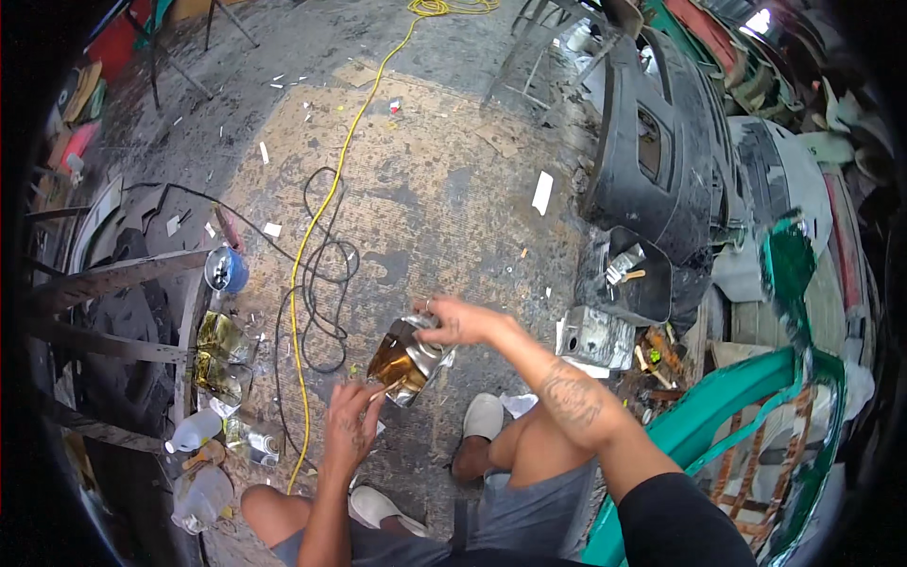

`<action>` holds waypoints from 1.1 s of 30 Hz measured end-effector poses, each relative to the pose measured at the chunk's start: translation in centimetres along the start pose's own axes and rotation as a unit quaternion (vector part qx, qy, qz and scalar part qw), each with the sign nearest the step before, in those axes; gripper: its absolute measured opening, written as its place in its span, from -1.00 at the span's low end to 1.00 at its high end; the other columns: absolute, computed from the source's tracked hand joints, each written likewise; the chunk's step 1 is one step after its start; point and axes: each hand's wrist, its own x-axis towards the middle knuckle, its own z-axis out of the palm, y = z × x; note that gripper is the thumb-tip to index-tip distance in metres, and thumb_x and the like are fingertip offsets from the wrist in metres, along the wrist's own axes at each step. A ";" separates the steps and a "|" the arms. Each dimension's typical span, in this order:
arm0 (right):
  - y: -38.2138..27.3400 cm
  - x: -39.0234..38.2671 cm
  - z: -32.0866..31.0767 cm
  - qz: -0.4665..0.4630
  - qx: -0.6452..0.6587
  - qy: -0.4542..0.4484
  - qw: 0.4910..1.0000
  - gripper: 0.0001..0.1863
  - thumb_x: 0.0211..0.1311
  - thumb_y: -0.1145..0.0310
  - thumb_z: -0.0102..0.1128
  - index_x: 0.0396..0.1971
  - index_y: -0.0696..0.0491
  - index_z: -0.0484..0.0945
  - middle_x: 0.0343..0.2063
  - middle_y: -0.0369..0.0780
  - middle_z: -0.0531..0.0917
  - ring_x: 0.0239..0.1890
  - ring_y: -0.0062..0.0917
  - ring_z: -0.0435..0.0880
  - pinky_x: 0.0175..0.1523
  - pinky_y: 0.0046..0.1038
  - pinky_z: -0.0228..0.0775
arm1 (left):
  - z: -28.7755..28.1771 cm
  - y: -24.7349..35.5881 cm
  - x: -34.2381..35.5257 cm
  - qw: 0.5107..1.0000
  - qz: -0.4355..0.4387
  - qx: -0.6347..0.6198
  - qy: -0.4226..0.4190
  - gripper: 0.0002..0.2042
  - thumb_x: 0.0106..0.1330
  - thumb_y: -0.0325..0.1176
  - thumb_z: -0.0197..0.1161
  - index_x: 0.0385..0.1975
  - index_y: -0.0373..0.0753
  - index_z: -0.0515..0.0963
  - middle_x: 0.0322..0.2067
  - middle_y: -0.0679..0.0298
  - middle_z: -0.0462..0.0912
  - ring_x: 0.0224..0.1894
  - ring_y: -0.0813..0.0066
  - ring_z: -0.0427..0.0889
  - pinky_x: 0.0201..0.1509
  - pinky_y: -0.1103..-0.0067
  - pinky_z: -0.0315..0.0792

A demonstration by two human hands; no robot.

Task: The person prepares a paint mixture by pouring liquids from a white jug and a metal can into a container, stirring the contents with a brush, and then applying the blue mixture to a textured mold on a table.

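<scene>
A shiny square-sided tin (pixel 404 364), cut open and amber-brown inside, is held tilted above the floor in front of my knees. My right hand (pixel 455 321) grips its far right edge, fingers closed over the rim. Close to the near left side of the tin is my left hand (pixel 351 416), its fingers pinched round a thin pale stick (pixel 385 388) that reaches toward the opening. The stick's far end cannot be made out against the tin, nor can how much liquid, if any, is inside.
A yellow cord (pixel 326 203) and a tangled black cable (pixel 331 283) cross the floor. Left are a blue-sided tub (pixel 227 270), cut tins (pixel 222 350) and plastic jugs (pixel 196 430). Right are a black bin (pixel 652 307), a paint-stained metal can (pixel 597 337) and a green frame (pixel 718 397).
</scene>
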 end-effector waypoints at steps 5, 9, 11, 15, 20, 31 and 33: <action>1.0 -1.7 2.5 0.050 0.034 -0.016 0.998 -0.26 0.26 -0.07 0.19 0.28 0.14 0.35 0.16 0.19 0.42 0.18 0.07 0.45 0.29 -0.12 0.31 | -0.4 2.6 -1.4 0.997 -0.075 -0.014 -0.002 -0.78 0.22 -0.53 0.28 -0.14 -0.26 0.67 -0.35 0.12 0.60 -0.26 0.11 0.50 -0.14 0.33 0.38; 0.2 -5.5 4.4 0.067 0.087 0.034 0.993 -0.23 0.27 -0.08 0.17 0.31 0.17 0.33 0.00 0.17 0.55 0.15 -0.05 0.52 0.25 -0.23 0.35 | -0.7 4.3 -3.5 0.995 -0.095 -0.044 -0.003 -0.73 0.20 -0.51 0.28 -0.08 -0.24 0.66 -0.37 0.13 0.59 -0.26 0.11 0.49 -0.13 0.34 0.38; -0.9 -7.8 5.0 0.100 0.139 0.113 0.979 -0.21 0.25 -0.09 0.22 0.31 0.17 0.33 0.18 0.21 0.41 0.26 0.04 0.40 0.34 -0.17 0.25 | -1.1 5.6 -4.6 0.993 -0.089 -0.066 -0.027 -0.75 0.22 -0.50 0.28 -0.09 -0.25 0.67 -0.41 0.13 0.59 -0.28 0.11 0.49 -0.14 0.35 0.38; -8.9 -11.3 2.3 0.121 0.139 0.121 0.975 -0.18 0.24 -0.10 0.23 0.33 0.17 0.32 0.15 0.18 0.44 0.23 0.00 0.44 0.30 -0.22 0.29 | -5.2 10.9 -6.6 0.987 -0.117 -0.106 0.007 -0.80 0.29 -0.48 0.27 -0.12 -0.26 0.69 -0.44 0.12 0.60 -0.36 0.22 0.53 -0.20 0.40 0.40; -20.0 -16.4 -3.7 0.133 0.128 0.106 0.977 -0.19 0.24 -0.13 0.20 0.30 0.17 0.35 0.16 0.17 0.44 0.24 0.02 0.44 0.32 -0.20 0.28 | -12.8 19.5 -7.8 0.986 -0.137 -0.097 0.014 -0.81 0.31 -0.40 0.29 -0.12 -0.27 0.70 -0.47 0.13 0.59 -0.37 0.27 0.53 -0.27 0.45 0.39; -39.5 -29.4 -6.8 0.115 0.137 0.195 0.964 -0.24 0.18 -0.10 0.32 0.24 0.13 0.46 -0.02 0.10 0.58 -0.02 -0.14 0.64 0.08 -0.30 0.47 | -29.4 34.3 -13.8 0.990 -0.053 -0.126 0.014 -0.79 0.35 -0.33 0.26 -0.10 -0.23 0.68 -0.43 0.15 0.66 -0.39 0.29 0.61 -0.26 0.45 0.48; -41.5 -31.0 -7.2 0.122 0.143 0.197 0.962 -0.26 0.17 -0.08 0.34 0.22 0.13 0.48 -0.03 0.08 0.60 -0.03 -0.17 0.65 0.07 -0.31 0.48 | -30.9 35.0 -15.2 0.994 -0.031 -0.102 0.029 -0.78 0.36 -0.32 0.25 -0.09 -0.23 0.68 -0.42 0.14 0.67 -0.38 0.27 0.61 -0.25 0.43 0.48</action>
